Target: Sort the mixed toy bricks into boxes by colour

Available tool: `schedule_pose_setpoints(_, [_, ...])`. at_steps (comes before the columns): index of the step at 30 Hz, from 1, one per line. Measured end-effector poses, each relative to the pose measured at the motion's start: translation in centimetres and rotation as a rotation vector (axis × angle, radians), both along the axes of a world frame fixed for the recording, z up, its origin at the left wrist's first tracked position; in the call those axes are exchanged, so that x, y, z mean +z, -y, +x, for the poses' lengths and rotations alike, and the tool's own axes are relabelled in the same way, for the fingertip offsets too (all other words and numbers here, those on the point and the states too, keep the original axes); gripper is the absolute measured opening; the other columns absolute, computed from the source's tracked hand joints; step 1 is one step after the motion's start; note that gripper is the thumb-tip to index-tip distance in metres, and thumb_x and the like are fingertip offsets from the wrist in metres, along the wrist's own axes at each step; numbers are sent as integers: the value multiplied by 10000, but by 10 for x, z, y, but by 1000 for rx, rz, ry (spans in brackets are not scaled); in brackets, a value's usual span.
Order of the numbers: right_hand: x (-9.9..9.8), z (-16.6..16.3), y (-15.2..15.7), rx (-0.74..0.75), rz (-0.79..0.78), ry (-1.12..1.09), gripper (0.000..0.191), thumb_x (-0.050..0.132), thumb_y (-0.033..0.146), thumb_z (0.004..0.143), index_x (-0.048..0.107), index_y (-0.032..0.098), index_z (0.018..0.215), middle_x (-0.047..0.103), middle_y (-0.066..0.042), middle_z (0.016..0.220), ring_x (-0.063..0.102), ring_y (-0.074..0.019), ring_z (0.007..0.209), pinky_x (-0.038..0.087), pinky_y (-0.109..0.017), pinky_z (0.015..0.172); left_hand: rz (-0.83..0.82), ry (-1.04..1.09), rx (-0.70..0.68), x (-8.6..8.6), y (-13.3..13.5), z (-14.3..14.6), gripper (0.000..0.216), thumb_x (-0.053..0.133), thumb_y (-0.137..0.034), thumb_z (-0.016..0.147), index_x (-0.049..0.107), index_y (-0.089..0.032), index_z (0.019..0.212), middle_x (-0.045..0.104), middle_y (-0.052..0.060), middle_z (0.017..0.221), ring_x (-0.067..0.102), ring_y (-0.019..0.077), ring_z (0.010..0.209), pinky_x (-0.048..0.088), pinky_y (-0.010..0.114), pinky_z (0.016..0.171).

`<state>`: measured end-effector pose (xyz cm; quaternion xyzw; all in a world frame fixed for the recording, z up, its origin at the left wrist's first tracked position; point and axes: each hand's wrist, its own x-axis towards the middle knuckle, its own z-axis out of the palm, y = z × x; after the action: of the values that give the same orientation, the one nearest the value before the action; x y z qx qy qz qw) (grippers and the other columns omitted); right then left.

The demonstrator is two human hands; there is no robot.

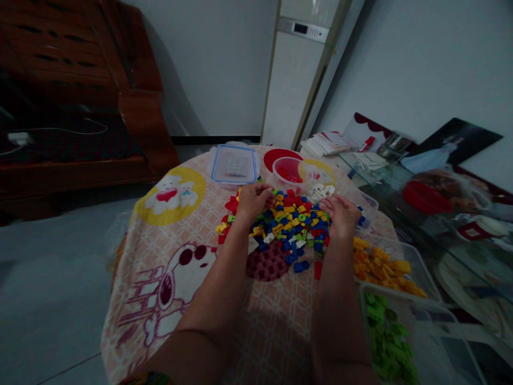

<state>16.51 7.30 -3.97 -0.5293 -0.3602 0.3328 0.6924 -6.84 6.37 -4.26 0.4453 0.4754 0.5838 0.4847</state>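
Observation:
A mixed pile of toy building blocks (289, 216) in red, yellow, blue, green and white lies on the cloth-covered round table. My left hand (255, 202) is over the pile's left side, its fingers loosely bent and apart, with no block visible in them. At the pile's right edge is my right hand (341, 215), fingers stretched toward the blocks and apart; it shows nothing held. White blocks (320, 191) form a small heap just beyond the right fingertips. Behind the pile, a round clear tub (276, 170) contains red blocks.
To my right stand clear boxes of yellow blocks (385, 267) and green blocks (388, 337). A blue-rimmed clear lid (234, 164) and a red lid (280, 155) lie at the back. The glass table (417, 214) beside bears clutter. A wooden bench (142, 123) is at left.

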Motion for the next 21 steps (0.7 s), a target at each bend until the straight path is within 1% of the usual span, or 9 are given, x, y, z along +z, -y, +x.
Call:
schedule_pose_setpoints(3, [13, -8, 10, 145, -60, 95, 308, 756, 387, 619, 668, 163, 811, 697, -26, 648, 704, -186, 570, 599, -282, 506, 16, 35, 79, 1, 0, -5, 158, 702, -292, 785, 675, -138, 810, 693, 0, 640, 637, 109, 517, 547, 221, 538])
schedule_pose_setpoints(5, [23, -17, 19, 269, -117, 173, 272, 737, 370, 630, 692, 160, 797, 702, -26, 627, 658, -153, 496, 553, -246, 457, 30, 50, 124, 3, 1, -9, 183, 703, -307, 780, 680, -131, 822, 693, 6, 647, 634, 104, 521, 545, 216, 538])
schedule_pose_setpoints(8, [33, -35, 30, 477, -183, 339, 199, 725, 356, 662, 710, 169, 729, 683, -12, 583, 627, -135, 470, 492, -213, 427, 50, 63, 181, 8, 2, -15, 186, 680, -299, 786, 684, -124, 849, 697, 12, 659, 640, 103, 535, 542, 210, 542])
schedule_pose_setpoints(11, [35, -62, 38, 696, -232, 556, 127, 693, 312, 722, 727, 192, 694, 679, 4, 579, 608, -135, 468, 461, -224, 445, 63, 69, 231, 13, 4, -21, 176, 653, -278, 785, 688, -121, 857, 702, 15, 659, 643, 108, 529, 539, 212, 533])
schedule_pose_setpoints(12, [35, -72, 41, 766, -212, 657, 103, 692, 276, 733, 736, 196, 686, 672, 9, 569, 613, -138, 487, 465, -231, 480, 69, 68, 249, 14, 4, -23, 176, 648, -274, 784, 690, -120, 859, 706, 19, 661, 642, 109, 525, 539, 214, 532])
schedule_pose_setpoints(14, [35, -94, 48, 886, -170, 899, 84, 698, 201, 741, 760, 197, 685, 685, 2, 585, 663, -163, 595, 487, -248, 589, 89, 66, 283, 15, 5, -27, 182, 645, -274, 783, 695, -118, 864, 717, 28, 674, 641, 109, 522, 538, 214, 533])
schedule_pose_setpoints(16, [36, -114, 56, 984, -154, 1125, 89, 710, 191, 773, 796, 190, 753, 743, -27, 701, 706, -189, 743, 488, -259, 688, 109, 64, 300, 16, 6, -30, 193, 648, -279, 781, 699, -115, 868, 724, 35, 685, 641, 106, 523, 533, 208, 529])
schedule_pose_setpoints(19, [35, -134, 64, 1046, -187, 1385, 111, 737, 205, 771, 820, 180, 840, 787, -76, 880, 713, -214, 873, 465, -262, 726, 123, 69, 300, 16, 6, -31, 210, 655, -290, 774, 706, -113, 876, 725, 36, 691, 639, 101, 522, 522, 193, 514])
schedule_pose_setpoints(21, [33, -139, 66, 1060, -223, 1484, 160, 736, 225, 770, 821, 179, 897, 790, -97, 953, 710, -227, 927, 454, -263, 722, 119, 68, 300, 16, 6, -31, 214, 657, -294, 767, 706, -113, 870, 724, 36, 686, 639, 100, 522, 521, 187, 510])
